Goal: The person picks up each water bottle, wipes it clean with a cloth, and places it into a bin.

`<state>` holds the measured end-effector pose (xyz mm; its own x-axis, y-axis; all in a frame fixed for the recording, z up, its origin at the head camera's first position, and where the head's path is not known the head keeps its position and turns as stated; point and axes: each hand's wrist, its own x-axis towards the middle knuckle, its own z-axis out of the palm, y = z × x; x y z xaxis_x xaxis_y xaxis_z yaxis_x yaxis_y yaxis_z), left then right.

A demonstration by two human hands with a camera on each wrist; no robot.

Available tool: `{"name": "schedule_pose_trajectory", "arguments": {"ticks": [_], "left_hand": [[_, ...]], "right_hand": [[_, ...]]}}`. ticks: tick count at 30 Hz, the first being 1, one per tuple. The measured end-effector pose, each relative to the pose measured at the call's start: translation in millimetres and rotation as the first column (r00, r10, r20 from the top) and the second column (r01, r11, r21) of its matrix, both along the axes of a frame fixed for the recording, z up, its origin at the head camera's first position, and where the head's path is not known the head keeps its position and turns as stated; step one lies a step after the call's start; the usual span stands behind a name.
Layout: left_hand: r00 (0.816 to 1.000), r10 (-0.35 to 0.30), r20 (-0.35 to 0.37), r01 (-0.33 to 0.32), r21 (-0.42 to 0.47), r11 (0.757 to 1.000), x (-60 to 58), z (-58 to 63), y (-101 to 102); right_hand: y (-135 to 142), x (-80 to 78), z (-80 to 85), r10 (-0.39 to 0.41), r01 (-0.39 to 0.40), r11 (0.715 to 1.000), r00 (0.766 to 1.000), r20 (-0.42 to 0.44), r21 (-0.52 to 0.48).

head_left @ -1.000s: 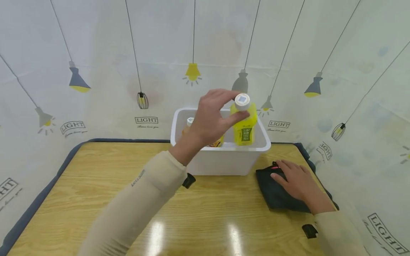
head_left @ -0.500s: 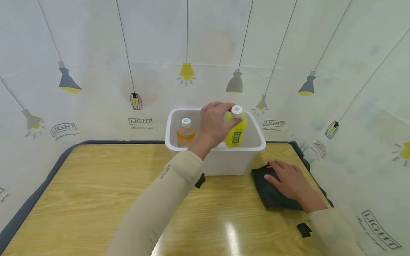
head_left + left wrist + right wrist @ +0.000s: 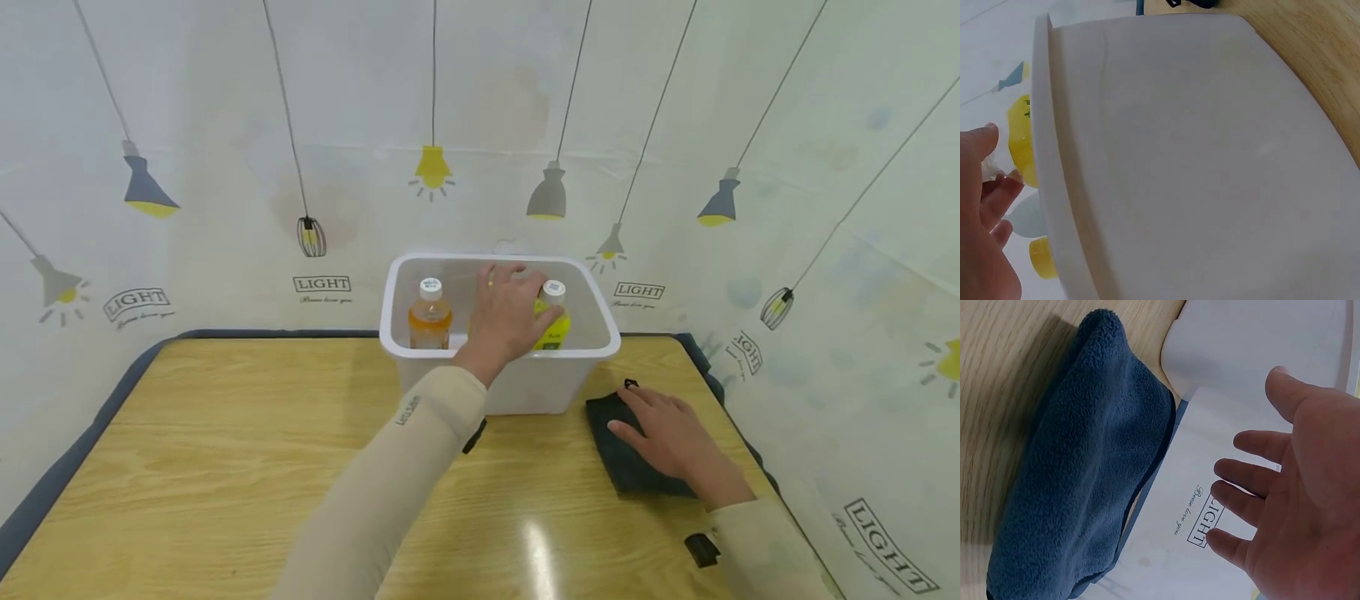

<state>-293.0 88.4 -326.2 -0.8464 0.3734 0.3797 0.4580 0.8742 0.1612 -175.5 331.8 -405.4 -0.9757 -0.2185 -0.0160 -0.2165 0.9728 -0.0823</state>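
Inside the white plastic bin (image 3: 517, 379) stands a yellow bottle (image 3: 555, 332) with a white cap, its lower part hidden by the rim. My left hand (image 3: 506, 317) reaches over the front rim, thumb and index finger round the bottle's neck just by the cap. In the left wrist view the yellow bottle (image 3: 1019, 137) shows above the rim beside my left hand (image 3: 982, 206). My right hand (image 3: 667, 437) has its fingers spread over a dark blue fleecy cloth (image 3: 630, 462) with black edging. The right wrist view shows my right hand (image 3: 1316, 487) beside the cloth (image 3: 1085, 462), holding nothing.
An orange-banded clear bottle (image 3: 430, 317) with a white cap stands at the bin's left end. A yellow cap (image 3: 1042, 257) sticks up past the rim in the left wrist view. The wooden table (image 3: 247, 450) ends at a wall sheet printed with lamps.
My left hand has lowered the yellow bottle into the bin, and its cap is now level with the other bottle's. The right hand stays over the cloth. The head view has shifted slightly.
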Motion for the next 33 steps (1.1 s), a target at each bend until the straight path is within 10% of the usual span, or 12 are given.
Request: {"name": "schedule_pose_trajectory", "arguments": {"ticks": [33], "left_hand": [[0.99, 0.084, 0.112, -0.06, -0.203, 0.977, -1.4, -14.2, 2]], "right_hand": [[-14, -1.4, -11.9, 0.027, -0.026, 0.999, 0.999, 0.04, -0.031]]}}
